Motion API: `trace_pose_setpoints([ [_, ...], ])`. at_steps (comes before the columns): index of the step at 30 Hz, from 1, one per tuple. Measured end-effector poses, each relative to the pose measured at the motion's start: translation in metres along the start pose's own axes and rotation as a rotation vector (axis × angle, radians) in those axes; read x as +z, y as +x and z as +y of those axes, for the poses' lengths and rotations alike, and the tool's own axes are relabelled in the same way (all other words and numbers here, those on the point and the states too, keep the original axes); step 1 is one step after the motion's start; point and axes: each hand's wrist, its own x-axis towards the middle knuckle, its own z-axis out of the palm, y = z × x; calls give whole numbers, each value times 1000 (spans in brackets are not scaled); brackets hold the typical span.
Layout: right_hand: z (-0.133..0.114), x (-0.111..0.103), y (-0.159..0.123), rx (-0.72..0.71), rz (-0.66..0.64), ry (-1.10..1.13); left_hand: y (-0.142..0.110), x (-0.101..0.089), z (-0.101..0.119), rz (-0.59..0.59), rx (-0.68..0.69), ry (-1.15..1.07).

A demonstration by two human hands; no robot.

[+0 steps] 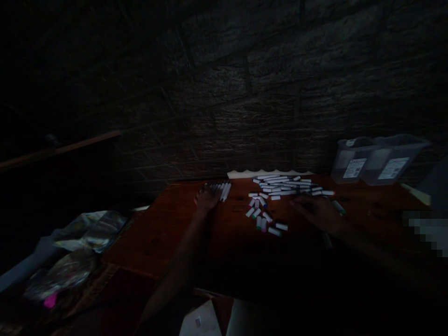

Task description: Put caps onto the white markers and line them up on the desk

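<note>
The scene is very dark. My left hand [207, 199] rests on the wooden table at the left end of a row of white markers [226, 191] lying side by side; its fingers look spread, their tips near or over the row. My right hand [317, 210] is at the near right edge of a loose pile of white markers [280, 183]. Shadow hides its fingers, so I cannot tell whether it grips one. Between the hands lie several short white marker caps [259, 223] with coloured ends.
Two clear plastic containers [353, 163] with labels stand at the back right. A pale wavy-edged strip [269, 174] runs along the brick-patterned wall [224, 102]. Crumpled clear plastic bags [91, 228] lie beyond the table's [150, 238] left edge. A pale box-like thing [201, 319] shows below its front.
</note>
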Motion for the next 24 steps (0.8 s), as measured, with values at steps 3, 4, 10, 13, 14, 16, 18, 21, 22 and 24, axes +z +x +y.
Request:
trace_pose_setpoints([
  [3, 1, 1, 0, 4, -4, 2, 0, 1, 1, -6, -7, 3],
  [4, 1, 1, 0, 3, -7, 7, 0, 2, 1, -1, -9, 3],
  [10, 1, -1, 0, 20, -23, 3, 4, -5, -8, 22, -35, 1],
  [13, -1, -2, 0, 22, -16, 17, 8, -13, -18, 5, -72, 5],
  [14, -1, -2, 0, 27, -22, 18, 8, -15, -21, 2, -86, 7],
  [16, -2, -2, 0, 43, -42, 12, 9, -19, -27, 4, -115, 9],
  [18, -1, -2, 0, 54, -62, -1, 9, -21, -31, 6, -142, 11],
  [21, 1, -1, 0, 54, -46, -27, 9, -23, -33, 3, -168, 10],
  [22, 2, -1, 0, 54, -40, -30, 9, -23, -34, 1, -170, 9],
  [24, 2, -1, 0, 49, -37, -24, 8, -25, -33, 0, -169, 7],
])
